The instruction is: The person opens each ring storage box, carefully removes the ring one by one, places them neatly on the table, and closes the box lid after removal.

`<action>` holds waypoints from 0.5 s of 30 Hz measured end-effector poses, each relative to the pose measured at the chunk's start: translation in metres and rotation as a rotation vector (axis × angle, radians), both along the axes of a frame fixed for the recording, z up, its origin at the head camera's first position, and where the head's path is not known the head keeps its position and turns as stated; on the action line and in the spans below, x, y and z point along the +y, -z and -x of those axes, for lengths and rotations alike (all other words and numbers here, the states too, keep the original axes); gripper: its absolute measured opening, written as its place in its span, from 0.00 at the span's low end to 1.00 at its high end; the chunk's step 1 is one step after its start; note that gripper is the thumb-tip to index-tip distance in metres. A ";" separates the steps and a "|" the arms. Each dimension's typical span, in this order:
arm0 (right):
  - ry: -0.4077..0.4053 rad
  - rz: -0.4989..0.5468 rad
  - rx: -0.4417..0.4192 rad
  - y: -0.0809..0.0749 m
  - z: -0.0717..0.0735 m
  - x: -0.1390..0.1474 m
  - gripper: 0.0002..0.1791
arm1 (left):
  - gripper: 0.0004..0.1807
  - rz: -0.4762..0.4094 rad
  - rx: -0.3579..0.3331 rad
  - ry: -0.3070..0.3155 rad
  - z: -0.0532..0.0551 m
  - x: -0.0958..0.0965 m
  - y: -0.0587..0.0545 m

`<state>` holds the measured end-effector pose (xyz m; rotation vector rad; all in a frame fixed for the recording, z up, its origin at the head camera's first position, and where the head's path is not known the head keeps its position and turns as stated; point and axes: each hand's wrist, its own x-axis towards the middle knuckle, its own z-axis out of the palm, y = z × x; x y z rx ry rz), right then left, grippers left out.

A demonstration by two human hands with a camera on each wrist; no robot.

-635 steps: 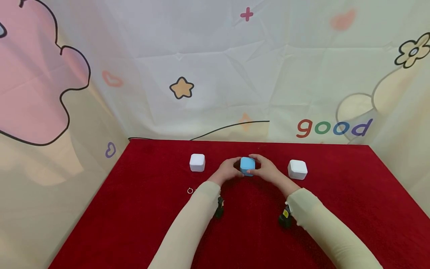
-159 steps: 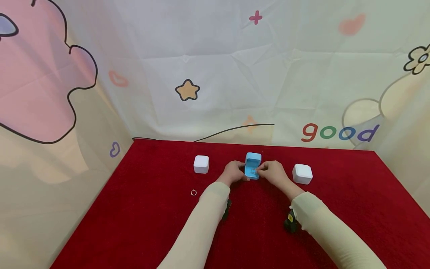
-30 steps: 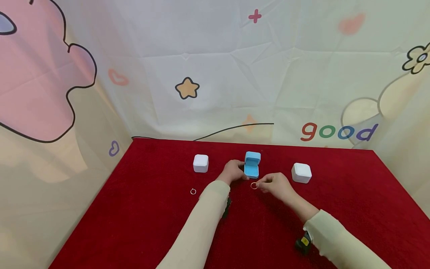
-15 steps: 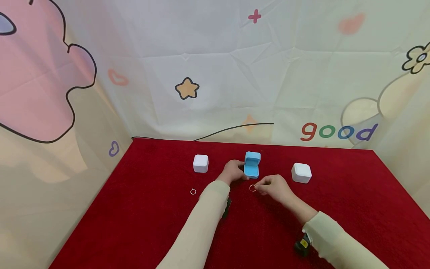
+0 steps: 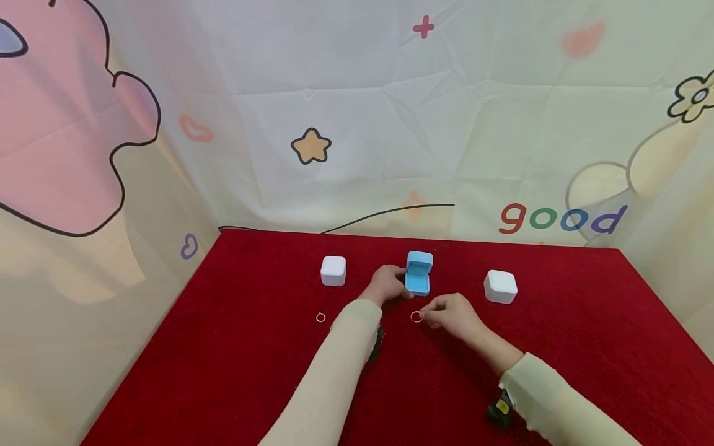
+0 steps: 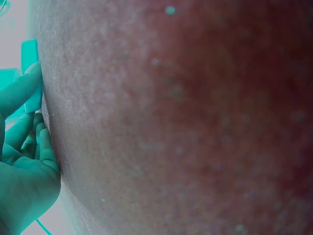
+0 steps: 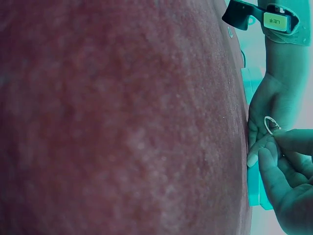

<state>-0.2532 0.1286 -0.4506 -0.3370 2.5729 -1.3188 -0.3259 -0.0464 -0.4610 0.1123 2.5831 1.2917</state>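
Observation:
In the head view, a light-blue ring box [image 5: 417,285] sits on the red cloth with its lid raised. My left hand [image 5: 386,283] grips the box's left side; the left wrist view has the thumb across one face of the box [image 6: 30,51] and fingers at its lower end. Nothing shows inside the box. Thumb and fingertips of my right hand [image 5: 453,314] pinch a thin ring [image 5: 412,316] in front of the box, low over the cloth. The right wrist view shows that ring [image 7: 265,123] standing out from the fingertips.
A second ring [image 5: 317,318] lies on the red cloth [image 5: 251,347] left of my left forearm. One white box [image 5: 333,271] stands to the left of the blue one, another white box [image 5: 501,287] to the right. A printed curtain [image 5: 357,124] hangs behind the table.
Earlier the blue box was shut between both hands, then open with a ring at it. Since then my right hand has drawn the ring forward, drifting slightly left. My left hand keeps still.

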 end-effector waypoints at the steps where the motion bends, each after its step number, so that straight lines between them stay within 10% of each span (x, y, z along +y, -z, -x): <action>1: -0.005 0.002 0.002 0.000 0.000 0.000 0.09 | 0.33 0.001 0.001 -0.001 0.000 0.000 0.000; 15: -0.041 -0.009 -0.004 0.007 0.000 -0.002 0.08 | 0.33 0.002 -0.015 -0.001 0.000 -0.001 -0.002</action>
